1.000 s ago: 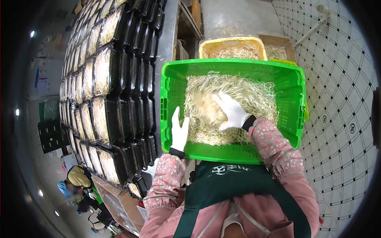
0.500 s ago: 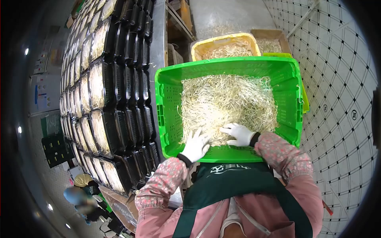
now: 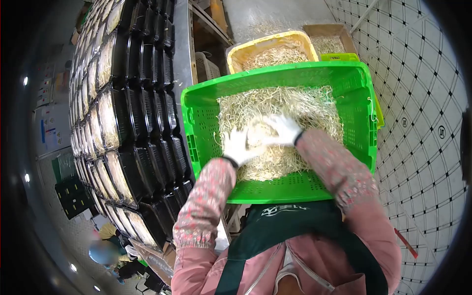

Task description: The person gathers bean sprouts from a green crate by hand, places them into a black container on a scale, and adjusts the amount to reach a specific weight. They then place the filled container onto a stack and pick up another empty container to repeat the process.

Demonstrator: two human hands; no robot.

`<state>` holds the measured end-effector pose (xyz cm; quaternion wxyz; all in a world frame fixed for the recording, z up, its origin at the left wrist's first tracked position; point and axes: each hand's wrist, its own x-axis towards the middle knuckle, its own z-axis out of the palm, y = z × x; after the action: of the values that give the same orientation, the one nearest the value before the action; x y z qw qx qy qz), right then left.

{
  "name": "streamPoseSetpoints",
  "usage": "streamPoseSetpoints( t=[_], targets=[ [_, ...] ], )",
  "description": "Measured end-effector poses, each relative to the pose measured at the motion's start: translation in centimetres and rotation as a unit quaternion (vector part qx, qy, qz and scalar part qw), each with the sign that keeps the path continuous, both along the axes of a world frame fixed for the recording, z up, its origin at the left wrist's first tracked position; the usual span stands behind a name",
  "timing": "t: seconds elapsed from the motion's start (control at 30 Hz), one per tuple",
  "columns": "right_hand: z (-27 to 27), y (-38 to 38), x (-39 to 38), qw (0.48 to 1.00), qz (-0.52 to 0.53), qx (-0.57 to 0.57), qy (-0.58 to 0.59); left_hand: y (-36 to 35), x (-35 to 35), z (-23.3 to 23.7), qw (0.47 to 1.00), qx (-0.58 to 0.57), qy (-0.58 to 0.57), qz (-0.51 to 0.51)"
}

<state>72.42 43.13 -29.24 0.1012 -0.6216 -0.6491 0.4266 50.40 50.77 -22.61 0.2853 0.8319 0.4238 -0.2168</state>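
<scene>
A green perforated crate [image 3: 280, 191] stands in front of me with a thick mat of pale sprouts [image 3: 295, 105] in it. Both my hands wear white gloves and are over the left-centre part of the sprouts. My left hand [image 3: 240, 146], blurred, curves around the left side of a small pale clump [image 3: 260, 132]. From the right, my right hand [image 3: 281, 130], also blurred, reaches over the same clump. The fingers of both hands are smeared by motion, so their grip is unclear.
Stacked black trays [image 3: 147, 113] of packed sprouts rise at the left. Behind the crate are a yellow bin [image 3: 235, 59] and a cardboard box [image 3: 348, 42], both holding sprouts. Another person [image 3: 104, 253] is at the lower left.
Both my hands have moved forward from the near edge of the sprouts and come closer together around a clump. The view has shifted slightly.
</scene>
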Motion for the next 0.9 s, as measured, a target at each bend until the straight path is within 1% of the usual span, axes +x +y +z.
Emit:
streamPoseSetpoints(
  t=[0.03, 0.07, 0.13, 0.17, 0.23, 0.27, 0.33, 0.37, 0.4, 0.43, 0.47, 0.5, 0.6, 0.63, 0.67, 0.73, 0.77, 0.8, 0.83, 0.87, 0.9],
  targets=[
    [0.7, -2.9, 0.1, 0.998, 0.023, 0.053, 0.025, -2.1, -2.3, 0.1, 0.997, 0.031, -0.047, -0.044],
    [1.8, -5.5, -0.1, 0.993, 0.045, 0.101, 0.052, -4.0, -3.3, 1.0, 0.998, 0.025, -0.034, -0.056],
    [3.5, -7.5, -0.9, 0.993, 0.05, 0.104, -0.025, -6.0, -2.9, 3.2, 0.998, 0.01, -0.014, -0.062],
    [3.9, -7.7, -1.0, 0.99, 0.054, 0.109, -0.067, -6.2, -2.5, 2.7, 0.999, 0.018, -0.026, -0.044],
    [2.3, -6.5, -1.2, 0.992, 0.031, 0.101, -0.073, -5.6, -1.8, 1.1, 0.998, 0.038, -0.049, -0.008],
    [1.7, -5.8, -1.4, 0.993, 0.02, 0.095, -0.072, -5.1, -1.5, 0.5, 0.999, 0.024, -0.031, 0.011],
    [1.6, -4.3, -1.1, 0.997, 0.027, 0.046, -0.046, -3.9, -1.0, -0.6, 0.999, -0.006, 0.006, 0.047],
    [1.4, -4.0, -1.1, 0.999, 0.02, 0.019, -0.037, -3.9, -0.9, -0.5, 0.996, 0.038, -0.038, 0.074],
    [1.4, -3.9, -0.9, 0.999, 0.012, -0.008, -0.029, -3.7, -0.7, -0.4, 0.996, 0.005, -0.031, 0.088],
    [0.5, -4.5, -1.1, 0.997, -0.014, 0.058, -0.038, -3.3, -0.7, -0.2, 0.994, -0.029, -0.023, 0.102],
    [0.7, -4.7, -0.8, 0.996, -0.005, 0.069, -0.048, -3.2, -0.2, 1.1, 0.991, -0.063, -0.013, 0.117],
    [1.0, -4.7, -0.3, 0.995, 0.006, 0.081, -0.057, -3.4, 0.2, 2.7, 0.991, -0.049, -0.034, 0.124],
    [1.2, -4.2, 1.2, 0.992, 0.028, 0.111, -0.056, -4.0, 0.1, 5.2, 0.995, -0.05, 0.003, 0.082],
    [1.4, -4.1, 2.2, 0.99, 0.031, 0.127, -0.051, -4.1, -0.1, 5.7, 0.999, -0.023, -0.003, 0.033],
    [1.7, -3.7, 3.2, 0.988, 0.036, 0.142, -0.046, -4.2, -0.4, 6.2, 0.999, -0.008, -0.024, 0.021],
    [5.1, -1.9, 6.0, 0.993, -0.036, 0.111, -0.006, -4.5, -1.9, 7.2, 0.998, 0.023, -0.065, 0.0],
    [7.5, -0.8, 7.7, 0.997, -0.05, 0.035, -0.043, -4.6, -4.0, 6.6, 0.991, 0.075, -0.103, -0.045],
    [9.1, -0.3, 8.8, 0.994, -0.063, -0.043, -0.08, -4.7, -5.3, 6.1, 0.989, 0.098, -0.076, -0.085],
    [9.0, -0.6, 9.0, 0.99, -0.108, 0.037, -0.088, -4.9, -5.9, 5.6, 0.986, 0.094, -0.082, -0.112],
    [9.2, -0.5, 8.4, 0.979, -0.123, 0.152, -0.05, -5.0, -6.2, 5.4, 0.982, 0.092, -0.09, -0.141],
    [8.0, 0.5, 7.3, 0.979, -0.1, 0.174, -0.03, -5.0, -5.8, 5.8, 0.974, 0.106, -0.09, -0.18]
  ],
)
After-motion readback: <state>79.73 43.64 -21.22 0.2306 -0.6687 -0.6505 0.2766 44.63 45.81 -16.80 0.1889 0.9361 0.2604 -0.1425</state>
